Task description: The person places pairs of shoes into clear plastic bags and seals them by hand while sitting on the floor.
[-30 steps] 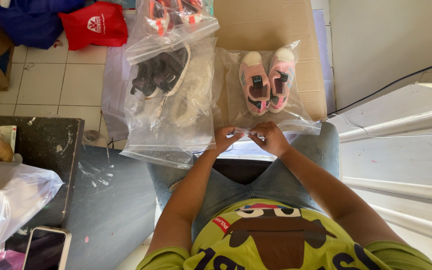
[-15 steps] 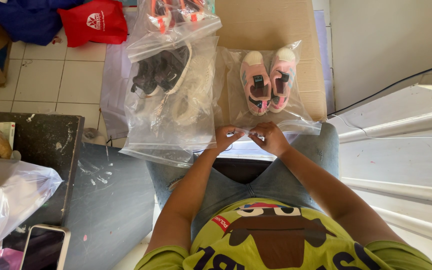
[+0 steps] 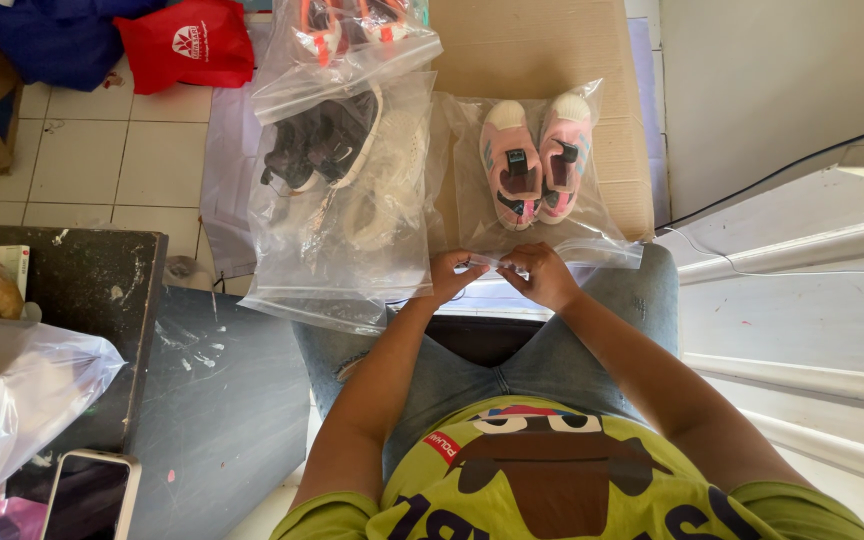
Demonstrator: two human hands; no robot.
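Note:
A clear zip bag lies on the cardboard sheet in front of my knees, with a pair of small pink shoes inside. My left hand and my right hand both pinch the near edge of this bag, fingertips close together at its seal strip. Left of it lies a second clear bag holding dark shoes and white shoes. A third bag with orange-trimmed shoes rests beyond that one.
A dark table stands at my left with a plastic bag and a phone on it. A red bag and blue cloth lie on the tiled floor. White steps run along the right.
My hands stay pinched on the bag's near edge, with only slight finger shifts along the seal. The bags have not moved.

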